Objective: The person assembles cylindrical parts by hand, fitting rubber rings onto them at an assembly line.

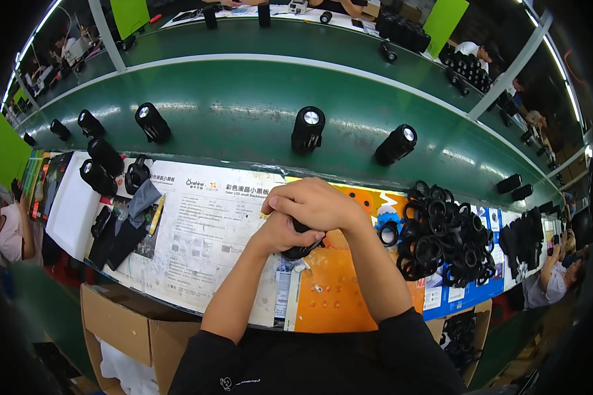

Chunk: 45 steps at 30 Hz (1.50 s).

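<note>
My two hands meet over the printed board on the bench, closed around a black round part (301,251) that they mostly hide. My left hand (280,235) wraps its side, with the thumb lying across it. From above, my right hand (319,205) covers the part and overlaps the left hand, its fingers bent together. Only dark bits show between the hands and below them, so its full shape cannot be made out. Just right of my hands lies a pile of black rings (435,234).
On the green conveyor (237,118) beyond the bench stand several black cylinders (308,130) with silver ends. Grey and black cloths (122,230), a yellow pen (157,215) and more cylinders lie left. Cardboard boxes (118,322) stand below the bench. People sit at both sides.
</note>
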Available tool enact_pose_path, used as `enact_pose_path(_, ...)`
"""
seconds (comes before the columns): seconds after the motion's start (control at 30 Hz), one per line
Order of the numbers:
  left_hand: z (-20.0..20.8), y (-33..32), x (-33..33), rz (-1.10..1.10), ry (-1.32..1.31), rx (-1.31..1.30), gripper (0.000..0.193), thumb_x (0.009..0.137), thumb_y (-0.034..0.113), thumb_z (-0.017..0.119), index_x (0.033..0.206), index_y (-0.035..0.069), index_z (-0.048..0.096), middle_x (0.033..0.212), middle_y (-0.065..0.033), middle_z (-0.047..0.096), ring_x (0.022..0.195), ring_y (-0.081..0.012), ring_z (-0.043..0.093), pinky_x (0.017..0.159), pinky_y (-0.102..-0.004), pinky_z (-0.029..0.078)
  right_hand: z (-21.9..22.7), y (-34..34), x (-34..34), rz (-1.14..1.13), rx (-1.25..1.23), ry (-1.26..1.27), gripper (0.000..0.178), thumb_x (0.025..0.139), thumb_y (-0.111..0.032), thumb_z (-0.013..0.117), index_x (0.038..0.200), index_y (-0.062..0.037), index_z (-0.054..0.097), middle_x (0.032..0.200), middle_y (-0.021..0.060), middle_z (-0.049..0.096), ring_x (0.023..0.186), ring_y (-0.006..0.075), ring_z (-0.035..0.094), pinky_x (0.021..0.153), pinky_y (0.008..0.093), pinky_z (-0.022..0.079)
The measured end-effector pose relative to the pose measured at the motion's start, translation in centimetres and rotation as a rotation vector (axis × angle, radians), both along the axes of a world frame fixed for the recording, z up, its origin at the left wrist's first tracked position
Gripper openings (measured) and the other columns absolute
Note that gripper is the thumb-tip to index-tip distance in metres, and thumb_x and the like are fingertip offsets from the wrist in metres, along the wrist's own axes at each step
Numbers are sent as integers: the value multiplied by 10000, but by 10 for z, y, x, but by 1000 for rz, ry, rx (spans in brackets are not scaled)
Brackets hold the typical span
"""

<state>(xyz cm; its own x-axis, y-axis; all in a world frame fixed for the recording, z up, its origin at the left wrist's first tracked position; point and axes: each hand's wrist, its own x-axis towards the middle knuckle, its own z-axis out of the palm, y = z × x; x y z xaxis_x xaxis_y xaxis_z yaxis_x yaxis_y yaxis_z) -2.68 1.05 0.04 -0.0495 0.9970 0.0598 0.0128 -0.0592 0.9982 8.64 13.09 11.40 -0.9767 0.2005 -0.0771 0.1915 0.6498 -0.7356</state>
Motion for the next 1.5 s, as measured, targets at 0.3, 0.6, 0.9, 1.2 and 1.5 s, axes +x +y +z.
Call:
enact_pose_path(0.3,-4,-9,-1,50,-62,18,771,815,291,997,1426,5,623,1310,-94,729,1242,-185,685,1093,-357,553,-1,-8,0,-103,-68,100,333,1098,-315,586,1117,-77,818,1088,118,833,1058,307,784,988,393,582)
enact_pose_path(0.6,38,21,21,123,-516,352,776,998,579,835,1458,34,529,1185,-167,729,1041,-254,749,984,-388,621,-81,-42,81,-645,-1229,391,532,1239,-485,431,1618,-120,506,1438,129,681,1326,242,677,979,464,622)
enact_pose_path(0.9,48,126,-38,480,536,412,843,935,216,898,1655,100,474,1667,-158,518,1582,-326,477,1334,-525,364,-28,97,114,-1060,143,664,478,964,-403,914,1249,-85,699,1183,114,667,1121,288,653,1043,405,515)
enact_pose_path(1.2,49,195,-40,199,308,88,808,926,382,952,1568,71,573,1423,-148,722,1340,-290,699,1166,-418,549,-44,176,116,-888,763,186,609,864,-276,954,1397,-120,701,1429,170,628,1349,443,518,1143,547,485)
enact_pose_path(1.5,46,85,-2,481,-274,258,627,977,370,938,1365,34,579,1242,-79,750,1147,-151,712,1034,-301,567,-68,11,91,-667,-307,533,883,953,-273,946,1633,39,477,1450,201,700,1292,255,725,1097,392,585)
